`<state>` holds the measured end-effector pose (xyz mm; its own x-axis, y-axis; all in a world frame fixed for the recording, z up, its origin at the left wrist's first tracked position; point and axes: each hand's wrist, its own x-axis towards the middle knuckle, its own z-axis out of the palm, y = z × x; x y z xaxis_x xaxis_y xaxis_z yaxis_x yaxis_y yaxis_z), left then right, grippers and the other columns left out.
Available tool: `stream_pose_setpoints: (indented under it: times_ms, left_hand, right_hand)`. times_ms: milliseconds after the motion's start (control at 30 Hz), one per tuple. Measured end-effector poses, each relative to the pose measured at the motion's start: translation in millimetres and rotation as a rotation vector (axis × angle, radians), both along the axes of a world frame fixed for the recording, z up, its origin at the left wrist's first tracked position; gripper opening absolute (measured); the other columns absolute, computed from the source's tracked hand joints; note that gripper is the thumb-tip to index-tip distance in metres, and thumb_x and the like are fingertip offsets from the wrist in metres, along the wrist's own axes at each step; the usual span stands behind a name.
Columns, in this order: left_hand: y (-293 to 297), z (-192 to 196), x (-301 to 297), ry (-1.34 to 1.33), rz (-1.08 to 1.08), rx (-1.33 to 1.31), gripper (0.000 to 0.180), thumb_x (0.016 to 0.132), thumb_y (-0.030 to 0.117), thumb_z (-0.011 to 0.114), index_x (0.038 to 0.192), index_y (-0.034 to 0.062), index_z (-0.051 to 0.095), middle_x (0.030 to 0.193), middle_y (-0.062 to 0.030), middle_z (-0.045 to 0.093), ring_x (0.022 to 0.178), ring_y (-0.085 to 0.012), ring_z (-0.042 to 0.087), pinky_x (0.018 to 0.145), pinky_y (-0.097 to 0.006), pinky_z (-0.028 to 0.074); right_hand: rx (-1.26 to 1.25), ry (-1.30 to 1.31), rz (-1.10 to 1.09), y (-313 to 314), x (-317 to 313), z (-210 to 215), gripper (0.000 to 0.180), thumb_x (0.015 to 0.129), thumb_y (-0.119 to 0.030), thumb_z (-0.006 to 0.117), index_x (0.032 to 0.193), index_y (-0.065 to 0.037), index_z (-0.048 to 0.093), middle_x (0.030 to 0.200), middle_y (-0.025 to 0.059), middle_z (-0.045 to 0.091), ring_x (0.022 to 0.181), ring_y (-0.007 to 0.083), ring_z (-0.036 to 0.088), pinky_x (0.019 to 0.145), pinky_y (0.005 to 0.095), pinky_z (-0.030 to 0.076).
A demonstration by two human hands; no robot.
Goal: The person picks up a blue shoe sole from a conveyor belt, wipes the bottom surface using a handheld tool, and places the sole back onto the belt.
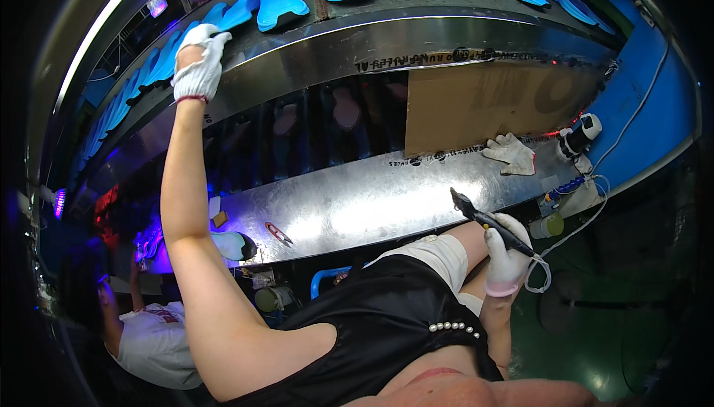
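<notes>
Though gloved, left hand's (199, 66) hold unclear

Tilted blk tool (480, 216) + blu soles (282, 5)

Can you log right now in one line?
left hand: gloved, by blue shoe soles | right hand: gloved, holding black corded tool | steel bench: red snips, white glove

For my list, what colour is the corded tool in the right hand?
The corded tool is mostly black, seen best in the head view.
</notes>
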<state>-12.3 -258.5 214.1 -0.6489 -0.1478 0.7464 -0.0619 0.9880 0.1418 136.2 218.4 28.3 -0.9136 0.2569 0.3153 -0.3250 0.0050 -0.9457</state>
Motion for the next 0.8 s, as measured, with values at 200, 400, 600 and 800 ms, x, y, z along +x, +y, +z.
stream_pose_setpoints:
  times_ms: [200,400,600,800]
  left_hand:
    - [118.4,-20.7,71.8,0.462,-0.716,1.057,0.017,0.090,0.010,0.059,0.099,-0.0034,0.053,0.104,-0.0154,0.057,0.071,-0.0188,0.062,0.073,-0.038,0.058]
    - [200.2,-133.0,116.8,0.218,-1.075,0.189,0.010,0.085,0.008,0.055,0.091,0.0001,0.056,0.095,-0.0214,0.062,0.084,-0.0365,0.062,0.081,-0.045,0.053]
    - [268.0,-301.5,98.8,-0.184,-1.148,0.376,0.028,0.067,0.000,0.078,0.086,0.0017,0.057,0.107,-0.0204,0.058,0.087,-0.0375,0.062,0.076,-0.039,0.053]
    - [275.3,-299.5,105.9,-0.725,-0.919,0.963,0.052,0.076,0.015,0.077,0.118,0.0003,0.051,0.137,-0.0219,0.037,0.122,-0.0255,0.045,0.096,-0.039,0.045]
  right_hand:
    - [-0.327,0.034,-0.106,20.2,-11.6,-20.3,0.030,0.091,-0.017,0.061,0.112,0.003,0.052,0.092,0.0111,0.063,0.066,0.0081,0.058,0.046,0.0152,0.042]
    - [-0.428,-0.064,-0.317,57.5,-13.9,-46.9,0.026,0.091,-0.007,0.057,0.115,0.002,0.050,0.103,0.0110,0.062,0.080,0.0106,0.062,0.047,0.0148,0.043]
    - [-0.310,-0.298,-0.412,42.5,-27.0,-49.3,0.021,0.086,-0.016,0.066,0.096,0.002,0.065,0.068,0.0026,0.061,0.049,0.0062,0.049,0.042,0.0188,0.034]
    - [0.054,-0.378,-0.212,18.6,-81.0,-92.7,0.019,0.077,-0.019,0.069,0.078,0.000,0.069,0.060,0.0026,0.060,0.051,0.0100,0.054,0.047,0.0259,0.042]
